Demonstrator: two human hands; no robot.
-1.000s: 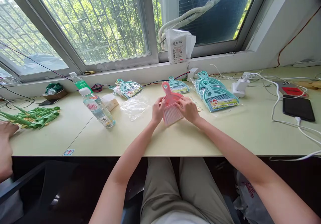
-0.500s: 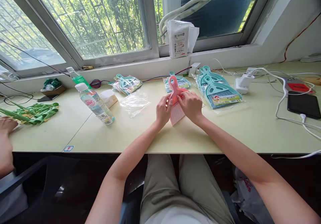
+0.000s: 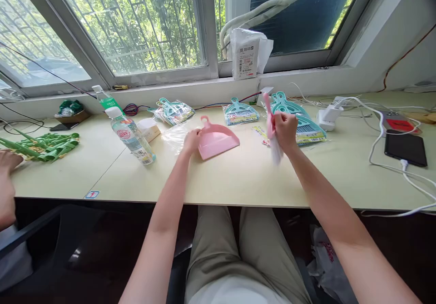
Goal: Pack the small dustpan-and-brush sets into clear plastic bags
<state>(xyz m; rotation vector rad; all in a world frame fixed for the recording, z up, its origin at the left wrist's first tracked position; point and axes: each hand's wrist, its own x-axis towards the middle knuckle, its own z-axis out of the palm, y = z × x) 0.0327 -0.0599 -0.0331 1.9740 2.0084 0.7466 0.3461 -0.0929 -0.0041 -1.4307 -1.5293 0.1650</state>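
A small pink dustpan [image 3: 218, 141] lies at the middle of the table, its handle pointing toward the window. My left hand [image 3: 192, 141] is closed on its left edge near the handle. To the right, my right hand [image 3: 285, 129] grips a pink hand brush [image 3: 270, 124], held upright with its pale bristles downward and smeared by motion. Just behind that hand lie teal dustpan-and-brush sets [image 3: 306, 129] in clear wrapping. A flat label card [image 3: 260, 135] rests by the brush. Crumpled clear plastic film [image 3: 173, 138] lies beside my left hand.
More wrapped teal sets [image 3: 173, 112] and a single one [image 3: 240, 112] lie toward the window. Two bottles, the nearer one clear [image 3: 131, 138], stand left. A white charger [image 3: 329, 115], cables and a black phone [image 3: 405, 148] occupy the right. Another person's hand [image 3: 9, 159] touches green woven strips [image 3: 51, 147].
The pink brush and dustpan, held together before, are now apart. My right hand has carried the brush right; my left hand has moved left with the dustpan.
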